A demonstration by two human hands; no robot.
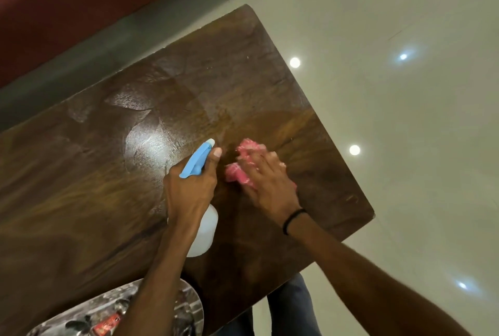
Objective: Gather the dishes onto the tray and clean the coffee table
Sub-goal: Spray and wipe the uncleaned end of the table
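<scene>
your forearms reach in from the near edge, over the tray point(186, 306) at the table point(94, 173) corner; what it holds is mostly hidden. your left hand point(189, 187) grips the spray bottle point(205, 227), and just beside it your right hand point(267, 176) presses the pink cloth point(237, 173) on the wet, streaked wood. the gathering looks finished to me; the wiping seems half done.

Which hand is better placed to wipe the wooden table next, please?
The right hand: it presses the crumpled pink cloth on the dark wooden table, while the left hand grips the blue-topped white spray bottle.
</scene>
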